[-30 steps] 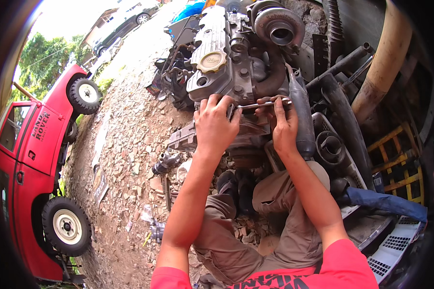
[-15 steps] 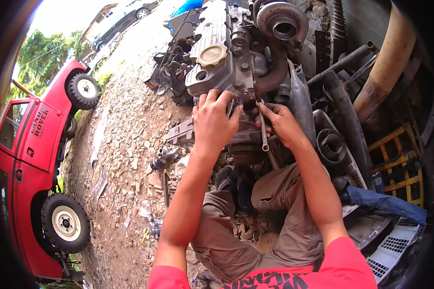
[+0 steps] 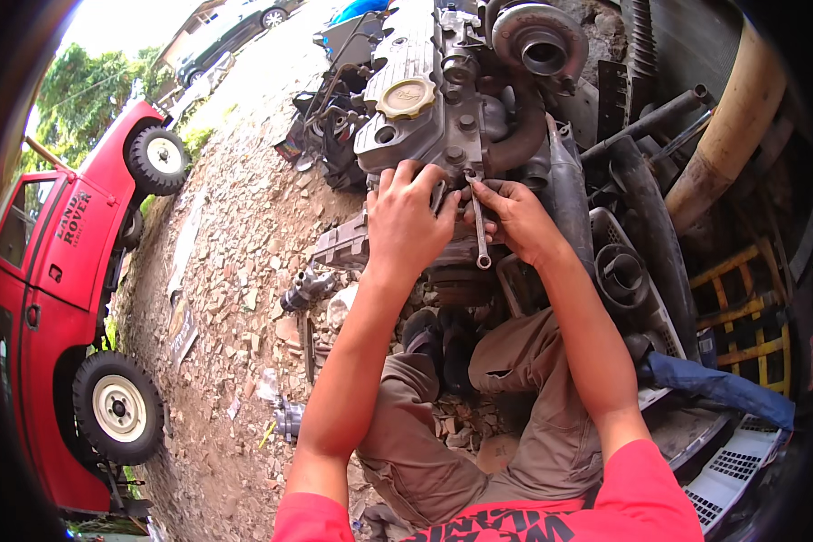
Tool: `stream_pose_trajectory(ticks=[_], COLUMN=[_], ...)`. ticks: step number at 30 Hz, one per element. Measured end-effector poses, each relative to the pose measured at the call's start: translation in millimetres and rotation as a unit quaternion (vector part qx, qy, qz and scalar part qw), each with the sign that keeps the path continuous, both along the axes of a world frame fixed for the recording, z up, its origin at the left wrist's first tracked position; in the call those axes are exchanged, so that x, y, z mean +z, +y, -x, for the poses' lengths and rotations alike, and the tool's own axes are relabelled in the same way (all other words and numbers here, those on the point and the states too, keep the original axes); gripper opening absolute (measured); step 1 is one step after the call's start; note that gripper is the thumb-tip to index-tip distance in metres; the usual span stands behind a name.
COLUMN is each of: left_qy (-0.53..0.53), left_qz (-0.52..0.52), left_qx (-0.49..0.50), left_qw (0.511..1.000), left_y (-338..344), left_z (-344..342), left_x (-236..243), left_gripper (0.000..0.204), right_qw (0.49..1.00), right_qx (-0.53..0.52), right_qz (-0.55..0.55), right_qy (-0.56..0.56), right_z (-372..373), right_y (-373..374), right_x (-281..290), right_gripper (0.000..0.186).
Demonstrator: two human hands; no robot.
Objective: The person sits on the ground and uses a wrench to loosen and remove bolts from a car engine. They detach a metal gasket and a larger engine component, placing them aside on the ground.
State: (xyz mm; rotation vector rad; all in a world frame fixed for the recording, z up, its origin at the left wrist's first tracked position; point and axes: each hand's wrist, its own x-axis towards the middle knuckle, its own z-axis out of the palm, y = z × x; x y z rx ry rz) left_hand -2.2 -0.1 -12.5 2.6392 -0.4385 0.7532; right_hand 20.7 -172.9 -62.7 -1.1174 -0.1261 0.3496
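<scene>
An engine with a tan filler cap on its ribbed cover is before me, a rusty turbocharger at its upper right. My left hand rests at the front face just below the cover, fingers curled over something metallic that is mostly hidden. My right hand grips a steel wrench between thumb and fingers. The wrench hangs nearly upright, its upper end at a bolt on the engine's front, its ring end down.
Gravel spreads to the left, where a red off-road vehicle stands. Metal pipes, a bamboo pole, a yellow crate and a blue cloth bundle crowd the right. My shoes and knees are below the engine.
The wrench has swung from lying crosswise to nearly upright, and my right hand has come leftward with it. My left hand has stayed at the engine's front.
</scene>
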Motion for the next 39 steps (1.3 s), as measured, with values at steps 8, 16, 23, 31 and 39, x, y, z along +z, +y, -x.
stream_pose_trajectory(ticks=[8,16,23,31,39], left_qy=[-0.015,-0.026,-0.03,-0.012,-0.015], left_qz=[-0.001,-0.002,0.003,0.0,0.005], left_qx=[-0.004,-0.012,-0.011,-0.015,-0.022], left_qw=[1.0,1.0,0.999,1.0,1.0], left_y=[-1,3,2,4,4], left_z=[-1,-2,-3,-1,-1], left_x=[-1,-3,-4,-1,-3], left_gripper=[0.025,0.025,0.025,0.026,0.027], right_qw=[0.996,0.998,0.998,0.996,0.993], right_qx=[-0.033,-0.01,-0.061,-0.078,-0.11], right_qz=[-0.07,0.033,-0.024,-0.024,-0.026], right_qy=[0.052,0.055,-0.006,0.026,0.025], right_z=[-4,17,7,3,1], right_y=[11,-3,4,16,20], right_x=[6,-4,-7,2,-2], right_gripper=[0.029,0.026,0.025,0.025,0.025])
